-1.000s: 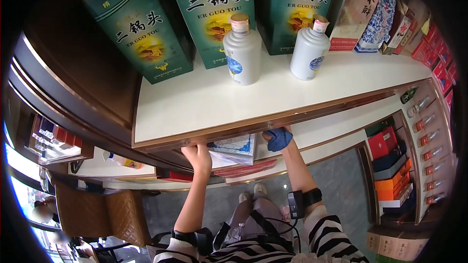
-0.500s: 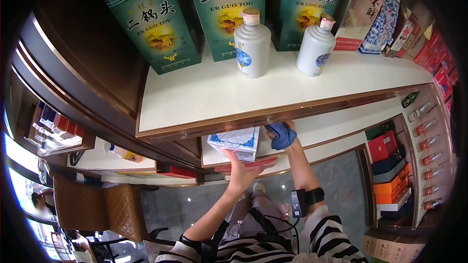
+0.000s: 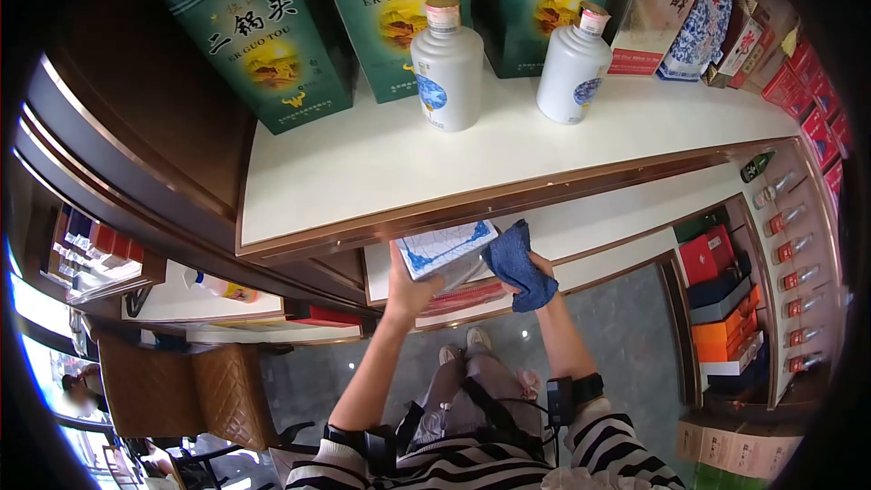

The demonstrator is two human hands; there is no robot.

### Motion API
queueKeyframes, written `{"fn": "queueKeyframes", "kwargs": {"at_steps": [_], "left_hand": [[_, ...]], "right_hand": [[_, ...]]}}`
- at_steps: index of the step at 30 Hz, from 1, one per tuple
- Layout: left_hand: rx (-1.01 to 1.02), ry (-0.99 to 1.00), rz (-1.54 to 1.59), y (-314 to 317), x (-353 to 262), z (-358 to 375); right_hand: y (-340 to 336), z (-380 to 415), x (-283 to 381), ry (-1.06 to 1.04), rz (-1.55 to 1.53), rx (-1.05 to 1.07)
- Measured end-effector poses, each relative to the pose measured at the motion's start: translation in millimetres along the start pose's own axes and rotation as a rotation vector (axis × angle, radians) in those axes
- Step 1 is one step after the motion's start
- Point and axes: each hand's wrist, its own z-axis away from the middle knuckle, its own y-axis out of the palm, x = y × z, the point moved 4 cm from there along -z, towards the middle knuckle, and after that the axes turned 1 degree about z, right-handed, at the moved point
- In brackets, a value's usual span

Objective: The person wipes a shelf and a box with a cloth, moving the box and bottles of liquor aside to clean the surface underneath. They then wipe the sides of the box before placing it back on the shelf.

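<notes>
My left hand is wrapped around the left side of a white box with blue patterned edges, tilted over the lower shelf. Its top end lies close under the edge of the upper shelf. A bunched dark blue cloth is gripped in my right hand, its fold right at the box's right edge. Part of the cloth hangs down below my fingers. Beneath the box, something flat and red shows on the lower shelf.
On the upper shelf stand two white bottles before several green boxes. Its wooden front edge juts out above my hands. Small bottles line a rack at right. A brown chair stands at left, and a person sits far left.
My left hand has shifted left and up along the box, which is now tilted more. My right hand has brought the cloth down and out from under the shelf edge, beside the box.
</notes>
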Motion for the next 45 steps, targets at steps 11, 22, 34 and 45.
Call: {"fn": "queueKeyframes", "kwargs": {"at_steps": [11, 22, 34, 45], "left_hand": [[0.165, -0.275, -0.013, -25.9, 6.6, -26.8], [0.189, -0.27, -0.059, -29.4, -12.5, -24.2], [-0.019, 0.257, -0.722, 3.4, -76.5, -37.5], [-0.114, 1.08, -1.414, 42.5, -61.7, -42.0]], "right_hand": [[35.7, 16.3, -20.2, -0.045, -0.305, 0.152], [48.5, 29.7, -16.4, -0.121, -0.164, 0.148], [31.9, 15.9, 25.1, -0.405, 0.453, -0.797], [42.7, -33.7, 9.7, -0.699, 0.903, -0.837]]}}
